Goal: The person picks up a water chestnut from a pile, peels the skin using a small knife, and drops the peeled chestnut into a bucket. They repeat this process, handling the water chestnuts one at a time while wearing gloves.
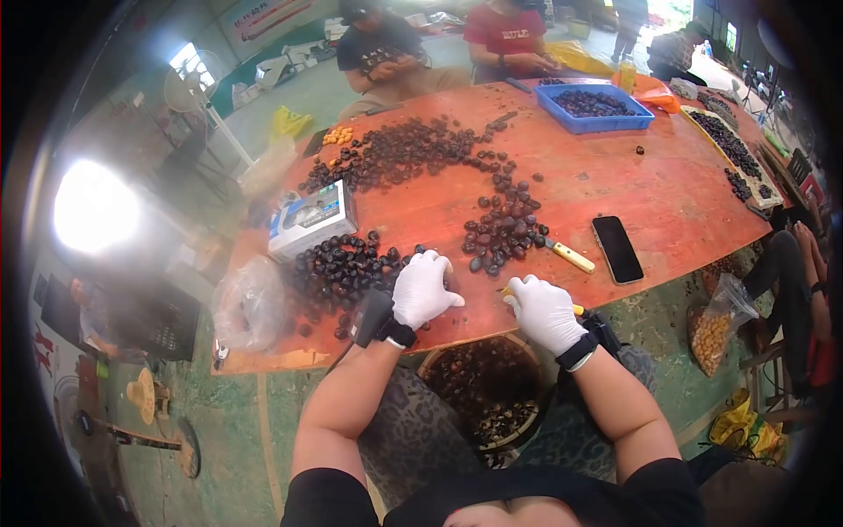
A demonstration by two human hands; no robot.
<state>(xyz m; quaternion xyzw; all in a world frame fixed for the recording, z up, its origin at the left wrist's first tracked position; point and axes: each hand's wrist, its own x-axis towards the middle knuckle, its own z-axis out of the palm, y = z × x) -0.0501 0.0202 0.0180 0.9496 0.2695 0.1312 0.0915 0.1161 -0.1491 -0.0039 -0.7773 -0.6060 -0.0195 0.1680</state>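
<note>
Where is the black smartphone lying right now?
In the head view, the black smartphone lies flat on the orange table, right of the yellow-handled knife and beyond the gloved right hand.

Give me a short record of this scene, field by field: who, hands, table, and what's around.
Setting: people seated around an orange table
Left hand: white glove, resting on the table edge by a heap of dark chestnuts
Right hand: white glove, closed on a yellow-handled tool
Between the hands: whether a nut is held, cannot tell
Below the table edge: basket with dark shells
Also on table: yellow-handled knife, black phone, blue tray of nuts, small box
Others: two people seated at the far side
</note>
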